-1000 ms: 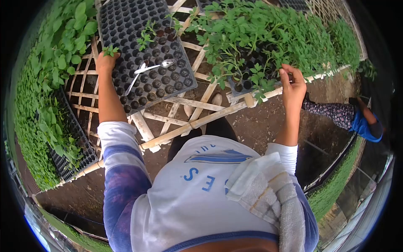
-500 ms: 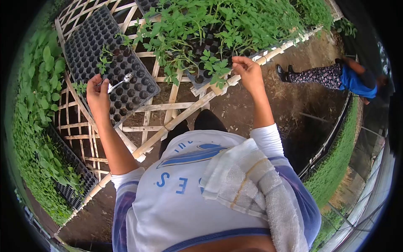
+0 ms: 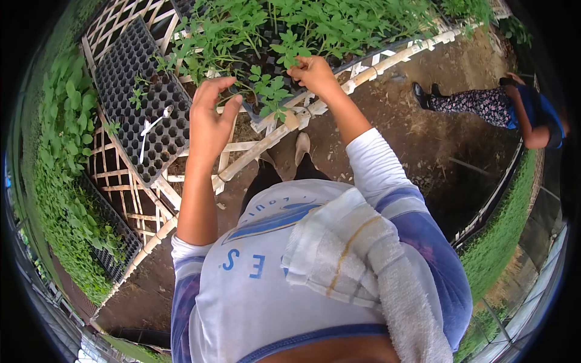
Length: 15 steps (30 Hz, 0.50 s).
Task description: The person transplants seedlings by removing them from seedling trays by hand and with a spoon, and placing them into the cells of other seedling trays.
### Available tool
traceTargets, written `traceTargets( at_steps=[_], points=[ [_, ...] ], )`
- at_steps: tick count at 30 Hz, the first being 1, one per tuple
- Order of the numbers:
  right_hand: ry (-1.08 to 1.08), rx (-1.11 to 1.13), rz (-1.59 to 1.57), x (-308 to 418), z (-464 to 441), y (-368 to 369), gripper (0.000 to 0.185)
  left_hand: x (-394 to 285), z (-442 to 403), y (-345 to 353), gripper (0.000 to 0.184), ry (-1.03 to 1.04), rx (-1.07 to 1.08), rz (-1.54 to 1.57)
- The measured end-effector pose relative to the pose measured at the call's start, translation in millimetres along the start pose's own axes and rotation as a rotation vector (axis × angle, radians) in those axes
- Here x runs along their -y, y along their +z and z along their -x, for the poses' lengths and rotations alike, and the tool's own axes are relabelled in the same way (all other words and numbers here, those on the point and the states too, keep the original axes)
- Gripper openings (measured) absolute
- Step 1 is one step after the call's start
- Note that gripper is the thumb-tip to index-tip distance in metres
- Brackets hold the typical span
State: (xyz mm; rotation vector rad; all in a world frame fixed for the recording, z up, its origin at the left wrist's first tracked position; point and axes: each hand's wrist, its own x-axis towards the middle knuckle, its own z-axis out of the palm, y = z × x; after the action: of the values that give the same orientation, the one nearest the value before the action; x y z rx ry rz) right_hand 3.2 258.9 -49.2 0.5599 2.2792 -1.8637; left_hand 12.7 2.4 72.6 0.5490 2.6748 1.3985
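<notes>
In front of me is a black plastic seedling tray (image 3: 261, 57) with small dark cells, partly hidden by leaves. Leafy green seedlings (image 3: 363, 25) crowd the tray's far part, their foliage overlapping. One leaning seedling (image 3: 270, 91) tips toward me, spilling its bright, notched leaves over the tray's near edge. Another upright seedling (image 3: 292, 49) stands farther in over the tray, its leaves right by the fingertips of my right hand (image 3: 295, 69); whether I grip its stem is hidden. My left hand (image 3: 219, 94), thumb and fingers spread, is at the tray's left side.
</notes>
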Motion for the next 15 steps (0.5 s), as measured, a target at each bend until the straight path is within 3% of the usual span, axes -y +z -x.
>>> traceTargets(
  at_steps=[1,2,4,7,9,11,13,15],
  points=[
    [0.001,0.011,-0.004,-5,2,-2,0.027,-10,-2,12,0.033,0.239,0.011,-0.117],
    [-0.047,0.039,0.065,-11,4,-5,0.026,-22,-2,23,0.033,0.232,0.006,-0.125],
    [-0.149,0.077,0.190,-15,8,-12,0.027,-39,-4,38,0.031,0.420,0.169,-0.419],
    [-0.265,0.123,0.309,0,34,-20,0.027,-23,-6,53,0.024,0.371,0.183,-0.624],
    [-0.233,0.204,0.326,8,49,-26,0.028,-16,-4,52,0.018,0.344,0.144,-0.626],
    [-0.517,0.201,0.638,1,55,-29,0.030,-11,0,48,0.020,0.295,0.153,-0.562],
    [-0.481,0.260,0.657,3,55,-29,0.031,-7,3,51,0.020,0.289,0.149,-0.543],
    [-0.431,0.177,0.567,-4,55,-27,0.036,-8,5,56,0.019,0.296,0.146,-0.491]
  ],
)
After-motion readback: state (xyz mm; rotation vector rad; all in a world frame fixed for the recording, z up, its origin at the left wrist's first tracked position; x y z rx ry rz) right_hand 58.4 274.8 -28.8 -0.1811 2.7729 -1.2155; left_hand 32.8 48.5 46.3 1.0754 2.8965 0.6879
